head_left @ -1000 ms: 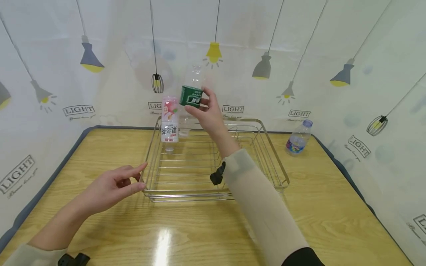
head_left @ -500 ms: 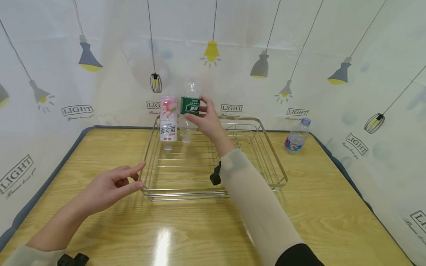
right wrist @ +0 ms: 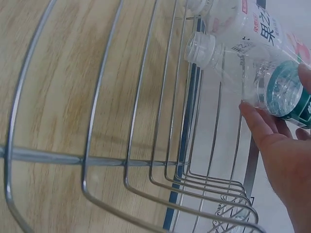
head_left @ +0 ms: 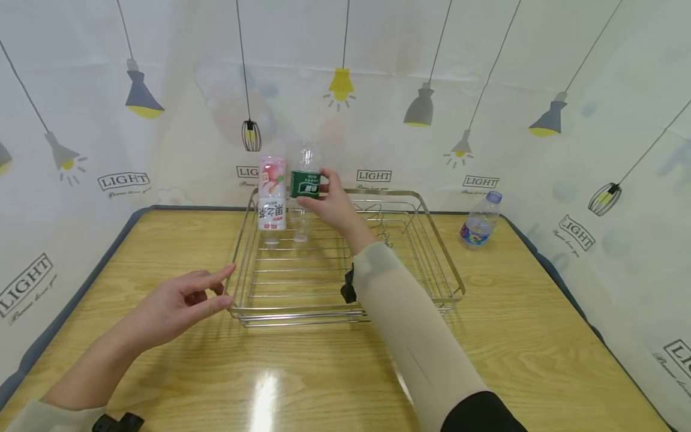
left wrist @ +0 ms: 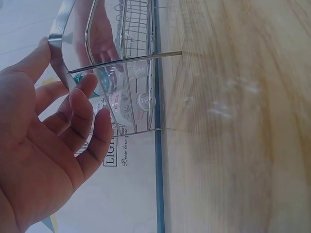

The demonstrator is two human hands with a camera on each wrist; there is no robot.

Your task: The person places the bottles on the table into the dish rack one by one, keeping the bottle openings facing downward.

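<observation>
Apparently I'm placing the green-labelled bottle (head_left: pixel 305 183), right hand (head_left: pixel 333 204) pinching it, needing gentle release near the rack's back edge (head_left: pixel 388 192); left hand (head_left: pixel 173 303) touching loosely.

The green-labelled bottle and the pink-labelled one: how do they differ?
The right hand holds the green-labelled bottle; no hand holds the pink-labelled bottle. The green-labelled bottle is largely see-through; the pink-labelled bottle is mostly covered in pink and white. Both are upside down.

White wall sheet (head_left: pixel 302 96), printed pendant lamps (head_left: pixel 341 86), LIGHT lettering (head_left: pixel 373 176), 8 clockwise to 4 o'clock; wood-grain table (head_left: pixel 318 375), navy edging (head_left: pixel 546 263) between; glare (head_left: pixel 264 396) at 7 o'clock
</observation>
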